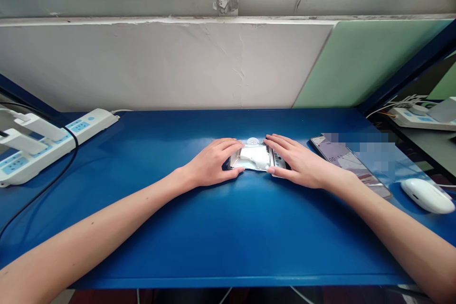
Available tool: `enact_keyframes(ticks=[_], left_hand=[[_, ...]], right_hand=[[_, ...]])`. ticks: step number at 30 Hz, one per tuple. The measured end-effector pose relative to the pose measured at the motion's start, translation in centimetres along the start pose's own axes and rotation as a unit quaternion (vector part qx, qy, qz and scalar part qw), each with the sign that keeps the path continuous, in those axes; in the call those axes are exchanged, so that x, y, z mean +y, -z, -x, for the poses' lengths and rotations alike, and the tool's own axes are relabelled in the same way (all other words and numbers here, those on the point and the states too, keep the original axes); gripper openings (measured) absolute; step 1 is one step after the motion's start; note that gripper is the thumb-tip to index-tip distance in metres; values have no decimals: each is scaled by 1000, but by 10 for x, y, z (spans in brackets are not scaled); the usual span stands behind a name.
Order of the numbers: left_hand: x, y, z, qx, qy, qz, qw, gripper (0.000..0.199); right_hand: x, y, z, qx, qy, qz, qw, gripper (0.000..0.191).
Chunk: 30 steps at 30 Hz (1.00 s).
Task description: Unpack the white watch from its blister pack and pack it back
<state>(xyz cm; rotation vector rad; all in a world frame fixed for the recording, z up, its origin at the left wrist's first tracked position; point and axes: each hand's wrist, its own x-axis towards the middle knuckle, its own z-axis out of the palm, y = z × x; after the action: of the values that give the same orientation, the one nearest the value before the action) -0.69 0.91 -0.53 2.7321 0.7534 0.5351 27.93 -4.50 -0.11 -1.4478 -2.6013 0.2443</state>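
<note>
A small plastic packet (pixel 254 156) lies on the blue tabletop (pixel 228 228) in front of me. It has a clear face, silvery edges, something white inside and dark print at its right end. My left hand (pixel 215 162) closes around the left end, thumb at the near edge and fingers along the far edge. At the other end, my right hand (pixel 301 164) grips in the same way, its fingers over the printed part. Both hands rest low over the table, and their fingers hide the packet's ends.
A white power strip (pixel 96 121) with plugged-in chargers and a black cable (pixel 53 187) is at the left. To the right lie a phone (pixel 351 164) and a white earbud case or mouse-like object (pixel 427 195). A pale wall panel (pixel 160 66) stands behind the table.
</note>
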Motion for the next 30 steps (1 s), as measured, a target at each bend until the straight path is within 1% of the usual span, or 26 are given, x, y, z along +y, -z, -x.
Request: enact_keyframes(ticks=[4, 13, 16, 19, 22, 24, 27, 28, 30], left_hand=[[0, -1, 0, 6, -7, -5, 1000, 52], [-1, -2, 1, 23, -13, -13, 1000, 52], [-2, -3, 1, 32, -24, -20, 999, 50], [-2, -4, 2, 48, -42, -28, 998, 46], [-3, -5, 2, 82, -65, -44, 994, 38], [-3, -6, 3, 114, -82, -54, 989, 33], [-4, -6, 3, 162, -120, -53, 978, 29], [-5, -6, 3, 175, -133, -49, 974, 29], [-5, -5, 4, 192, -146, -42, 970, 29]], right_hand=[[0, 0, 0, -13, -4, 6, 1000, 86], [0, -1, 0, -9, -1, 7, 1000, 85], [1, -2, 1, -1, 3, 2, 1000, 82], [1, 2, 1, 13, 9, -6, 1000, 76], [0, 10, 2, 54, 36, -16, 998, 63], [-1, 14, 2, 100, 81, -21, 992, 56], [-1, 14, 1, 177, 175, -28, 968, 41], [-1, 13, 1, 202, 197, -30, 959, 36], [-3, 11, 0, 247, 209, -44, 945, 28]])
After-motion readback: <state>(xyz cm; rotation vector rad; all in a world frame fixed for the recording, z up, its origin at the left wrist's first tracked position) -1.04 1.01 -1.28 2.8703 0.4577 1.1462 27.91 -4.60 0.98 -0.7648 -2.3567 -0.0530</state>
